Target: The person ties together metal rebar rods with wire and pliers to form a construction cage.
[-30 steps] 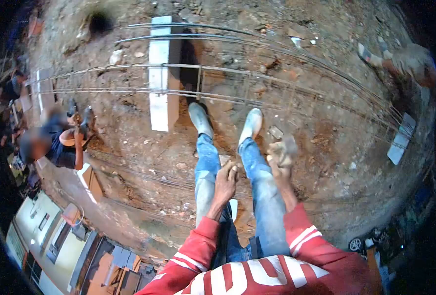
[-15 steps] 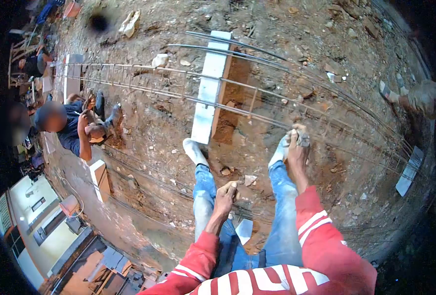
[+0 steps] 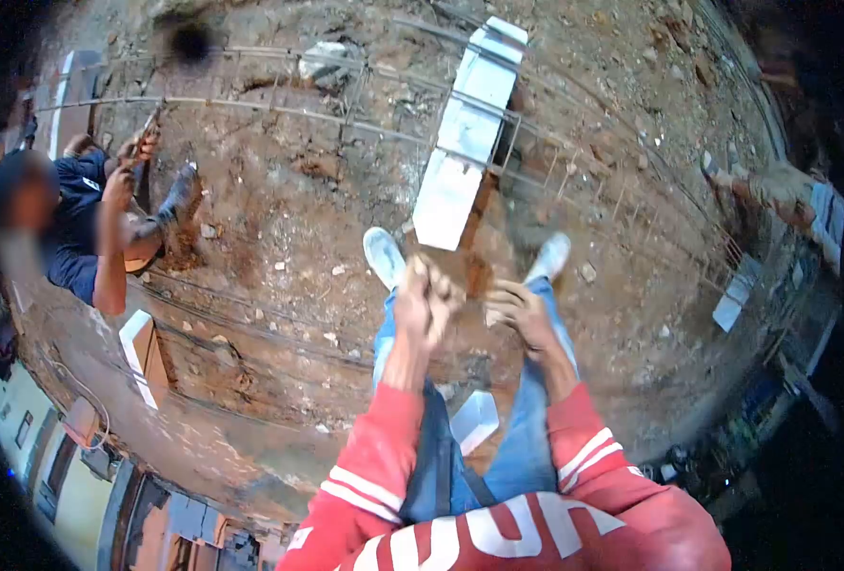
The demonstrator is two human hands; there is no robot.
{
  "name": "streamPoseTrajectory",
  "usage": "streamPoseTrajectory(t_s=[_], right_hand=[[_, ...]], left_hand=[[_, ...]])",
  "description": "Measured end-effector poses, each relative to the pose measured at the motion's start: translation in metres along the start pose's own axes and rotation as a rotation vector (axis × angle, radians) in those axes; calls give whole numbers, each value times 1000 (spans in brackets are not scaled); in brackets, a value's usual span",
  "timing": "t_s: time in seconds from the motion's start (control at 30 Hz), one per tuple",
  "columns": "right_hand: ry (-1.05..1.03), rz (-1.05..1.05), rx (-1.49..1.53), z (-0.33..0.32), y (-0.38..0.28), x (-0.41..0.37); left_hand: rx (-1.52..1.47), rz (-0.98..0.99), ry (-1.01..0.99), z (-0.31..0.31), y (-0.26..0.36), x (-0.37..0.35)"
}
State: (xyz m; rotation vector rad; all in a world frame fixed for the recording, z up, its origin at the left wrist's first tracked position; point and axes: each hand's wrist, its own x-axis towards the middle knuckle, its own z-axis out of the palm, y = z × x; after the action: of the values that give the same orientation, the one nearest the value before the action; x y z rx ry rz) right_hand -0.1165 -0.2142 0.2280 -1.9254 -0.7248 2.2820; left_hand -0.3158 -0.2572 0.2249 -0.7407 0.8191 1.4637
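Note:
My left hand point(image 3: 422, 300) is clenched in a fist just below the near end of a long white block point(image 3: 460, 152); nothing shows inside the fist. My right hand point(image 3: 522, 316) is beside it with its fingers curled, over my right knee. A grey blur point(image 3: 522, 209) lies above that hand, across the rebar cage point(image 3: 279, 109); whether the hand holds it is unclear. My pale shoes point(image 3: 384, 257) stand on bare earth at the block's end.
A person in a dark blue shirt point(image 3: 79, 219) squats at the left, hands on the rebar. Another person's sandalled foot point(image 3: 717, 171) is at the right. Smaller white blocks point(image 3: 141, 347) point(image 3: 731, 305) and loose stones lie about. A drop to rooftops runs along the lower left.
My left hand rose from my knee to the white block's near end. My right hand moved left from beside my right shoe toward the middle. The view swung and the block tilted.

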Motion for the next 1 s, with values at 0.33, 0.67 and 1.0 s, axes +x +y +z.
streamPoseTrajectory(t_s=[0.33, 0.67, 1.0], right_hand=[[452, -573, 242, 126, -44, 33], [461, -518, -199, 71, -46, 51], [163, -30, 572, 18, -31, 71]], left_hand=[[-378, -27, 70, 19, 10, 33], [1485, 437, 1, 55, 11, 45], [1436, 76, 1, 48, -30, 127]])
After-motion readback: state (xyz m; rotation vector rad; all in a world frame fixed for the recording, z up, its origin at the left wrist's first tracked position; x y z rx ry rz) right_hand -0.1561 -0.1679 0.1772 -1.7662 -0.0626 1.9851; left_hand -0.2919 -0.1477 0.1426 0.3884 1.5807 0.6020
